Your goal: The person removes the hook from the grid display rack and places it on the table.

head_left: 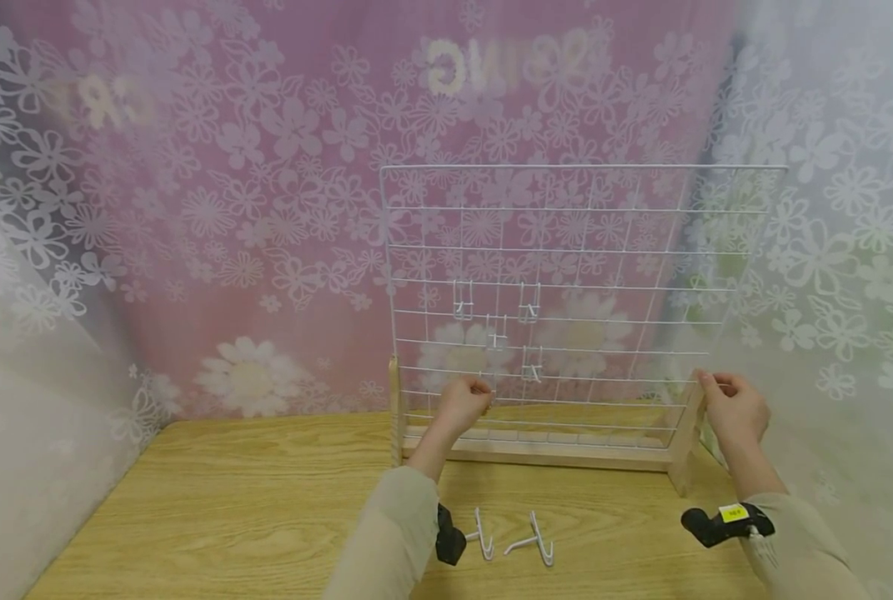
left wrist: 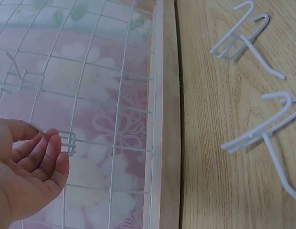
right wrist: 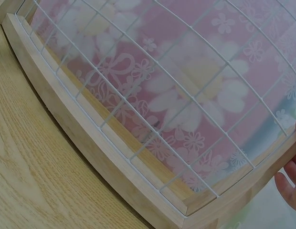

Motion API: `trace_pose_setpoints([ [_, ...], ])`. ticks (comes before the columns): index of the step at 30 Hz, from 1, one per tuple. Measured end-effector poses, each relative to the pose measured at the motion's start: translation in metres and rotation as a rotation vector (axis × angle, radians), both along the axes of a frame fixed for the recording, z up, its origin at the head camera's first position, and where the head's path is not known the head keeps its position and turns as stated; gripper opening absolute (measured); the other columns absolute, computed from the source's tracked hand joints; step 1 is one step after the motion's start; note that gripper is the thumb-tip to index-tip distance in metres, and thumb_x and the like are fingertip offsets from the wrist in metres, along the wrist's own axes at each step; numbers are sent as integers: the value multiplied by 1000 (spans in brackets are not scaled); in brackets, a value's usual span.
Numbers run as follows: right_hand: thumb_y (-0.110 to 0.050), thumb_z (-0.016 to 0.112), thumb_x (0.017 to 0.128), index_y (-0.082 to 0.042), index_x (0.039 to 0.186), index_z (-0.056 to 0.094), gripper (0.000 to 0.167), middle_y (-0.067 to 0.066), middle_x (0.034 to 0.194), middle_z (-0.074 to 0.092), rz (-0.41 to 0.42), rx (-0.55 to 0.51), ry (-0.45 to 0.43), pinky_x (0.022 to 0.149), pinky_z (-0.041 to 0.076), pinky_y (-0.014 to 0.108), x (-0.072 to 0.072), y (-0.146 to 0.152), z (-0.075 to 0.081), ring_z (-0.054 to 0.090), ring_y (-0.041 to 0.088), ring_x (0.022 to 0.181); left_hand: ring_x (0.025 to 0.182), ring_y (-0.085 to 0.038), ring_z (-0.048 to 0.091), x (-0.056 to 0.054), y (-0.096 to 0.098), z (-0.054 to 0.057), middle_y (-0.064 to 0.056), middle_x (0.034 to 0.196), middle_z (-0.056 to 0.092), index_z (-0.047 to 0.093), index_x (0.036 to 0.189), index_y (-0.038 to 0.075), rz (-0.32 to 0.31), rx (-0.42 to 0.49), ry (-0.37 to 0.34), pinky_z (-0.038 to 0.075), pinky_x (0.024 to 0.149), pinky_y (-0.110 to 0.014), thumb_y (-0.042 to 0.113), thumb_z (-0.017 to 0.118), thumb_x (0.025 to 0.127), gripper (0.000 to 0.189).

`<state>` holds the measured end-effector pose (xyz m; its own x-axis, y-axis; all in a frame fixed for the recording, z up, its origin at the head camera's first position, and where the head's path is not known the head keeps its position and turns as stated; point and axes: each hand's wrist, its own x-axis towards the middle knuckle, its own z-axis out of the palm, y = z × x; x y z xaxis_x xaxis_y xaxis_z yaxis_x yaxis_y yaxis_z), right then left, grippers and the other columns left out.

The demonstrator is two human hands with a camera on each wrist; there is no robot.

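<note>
A white wire grid panel (head_left: 589,250) stands upright in a wooden stand (head_left: 551,457). My left hand (head_left: 464,400) is at the lower left of the grid; in the left wrist view its thumb and fingertips pinch a white wire hook (left wrist: 70,139) that lies against the grid wires. The hook's prong is hidden by the fingers. At the right end, my right hand (head_left: 737,410) holds the top of the stand's side post (head_left: 688,425), thumb on the near side. Several other white hooks, one of them a hook (head_left: 530,310) near the middle, hang on the grid.
Two loose white hooks, a left one (head_left: 484,537) and a right one (head_left: 536,542), lie on the wood-grain table (head_left: 251,500) in front of the stand. A pink flowered curtain (head_left: 266,208) hangs behind, and a pale flowered curtain (head_left: 844,250) is at the right.
</note>
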<state>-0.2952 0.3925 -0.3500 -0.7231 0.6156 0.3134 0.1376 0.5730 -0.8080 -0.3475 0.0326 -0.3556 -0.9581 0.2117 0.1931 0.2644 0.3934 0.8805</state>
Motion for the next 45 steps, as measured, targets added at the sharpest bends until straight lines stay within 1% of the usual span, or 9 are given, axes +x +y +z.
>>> trace_pose_setpoints([
  [4,-39,45,95,5,116,55,50,26,111,55,5,6,3,59,37,26,1,1,0,48,33,95,59,-13,55,-1,3,0,-4,68,61,64,86,0,18,31,-24,44,51,-22,7,62,86,7],
  [9,-40,45,95,5,116,55,51,26,111,55,15,12,5,61,37,28,1,2,-1,49,34,96,60,-13,58,-3,4,-1,-5,70,62,63,85,0,26,91,-72,48,56,-24,3,61,85,4],
  [12,-40,45,95,6,116,55,51,27,112,54,21,9,8,62,37,29,1,2,-1,48,35,97,60,-13,58,-4,4,-2,-4,70,61,63,85,0,28,103,-85,48,56,-24,1,60,84,3],
  [17,-40,45,95,5,116,55,51,27,113,54,20,4,11,62,37,28,1,3,-2,48,34,96,58,-12,56,-3,3,-1,-4,67,60,64,84,-1,22,118,-96,45,53,-23,-3,58,81,6],
  [21,-40,45,95,5,115,55,51,26,110,55,19,6,6,60,38,27,1,3,-3,49,33,94,56,-12,55,-2,2,0,-4,64,59,63,83,-1,15,139,-101,49,57,-27,-4,58,79,7],
  [28,-40,46,95,4,115,56,50,26,110,55,9,6,16,61,37,27,0,4,-3,49,31,93,54,-11,53,0,1,4,-4,64,59,62,83,-1,6,145,-85,48,55,-25,-4,58,78,7],
  [32,-39,45,95,5,115,56,50,26,111,55,6,5,20,62,36,29,0,3,-3,49,32,95,55,-12,53,1,1,7,-7,67,60,63,85,-3,-8,155,-88,51,59,-29,-5,59,80,7],
  [39,-40,45,95,4,116,56,50,26,113,54,2,-6,19,63,36,29,-1,4,-3,48,33,96,60,-17,59,1,1,10,-12,72,63,62,90,-7,-58,186,-89,51,60,-29,-3,60,85,7],
  [45,-40,45,95,5,116,55,51,27,113,54,8,-5,17,63,36,31,-1,4,-2,48,36,97,60,-16,59,3,0,12,-15,73,64,60,91,-10,-80,197,-91,49,57,-25,-6,59,84,8],
])
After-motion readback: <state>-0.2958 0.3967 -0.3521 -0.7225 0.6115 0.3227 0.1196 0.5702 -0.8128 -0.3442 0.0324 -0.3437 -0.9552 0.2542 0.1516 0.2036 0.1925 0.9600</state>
